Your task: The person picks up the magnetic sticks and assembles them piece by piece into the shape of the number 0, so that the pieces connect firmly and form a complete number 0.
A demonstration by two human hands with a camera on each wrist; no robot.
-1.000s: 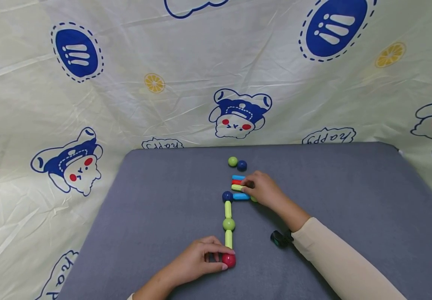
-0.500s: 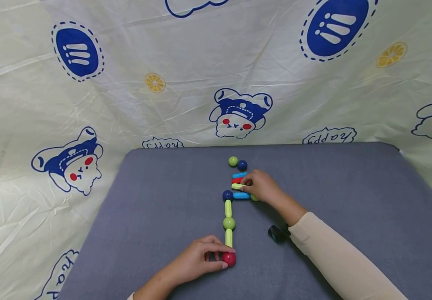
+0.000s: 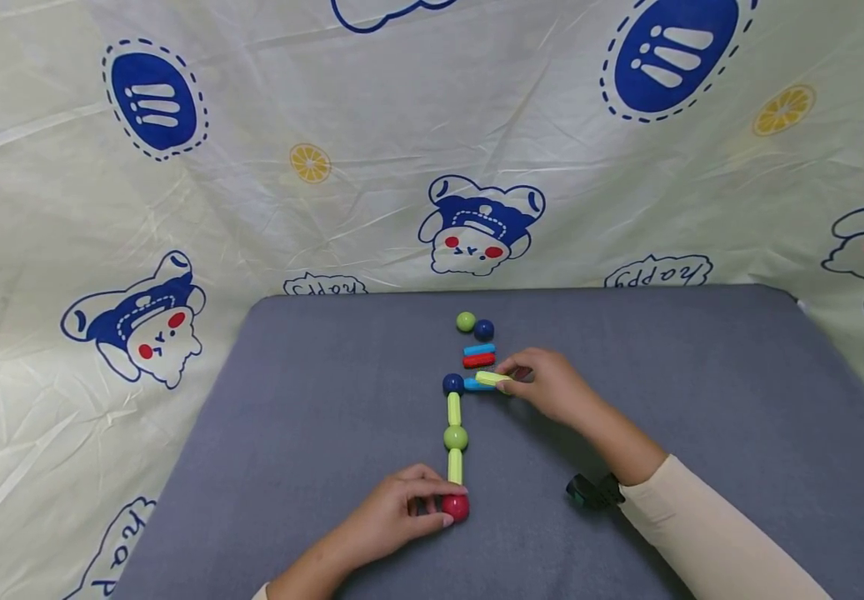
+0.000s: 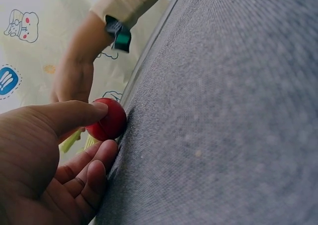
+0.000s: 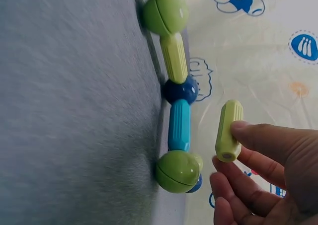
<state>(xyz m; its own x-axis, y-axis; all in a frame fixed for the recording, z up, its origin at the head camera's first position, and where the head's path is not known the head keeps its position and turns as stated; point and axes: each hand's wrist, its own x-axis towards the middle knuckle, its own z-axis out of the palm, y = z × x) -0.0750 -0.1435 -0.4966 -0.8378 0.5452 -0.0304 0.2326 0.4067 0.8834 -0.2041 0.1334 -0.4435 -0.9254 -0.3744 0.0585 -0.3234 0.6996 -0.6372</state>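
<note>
With thumb and fingers, my left hand grips a red ball at the near end of a chain on the table. From it run a yellow-green rod, a green ball, another yellow-green rod and a dark blue ball. There the chain turns right into a blue rod, ending in a second green ball, which the right hand covers in the head view. My right hand pinches a loose yellow-green rod, held apart from the chain.
Beyond the chain lie a red rod and a light blue rod, side by side. Farther back sit a loose green ball and a dark blue ball. A grey cloth covers the table; a printed sheet hangs behind.
The yellow-green rod has left its place beside the red rod, carried by my right hand rightward and nearer. My left hand and the chain have shifted slightly forward.
</note>
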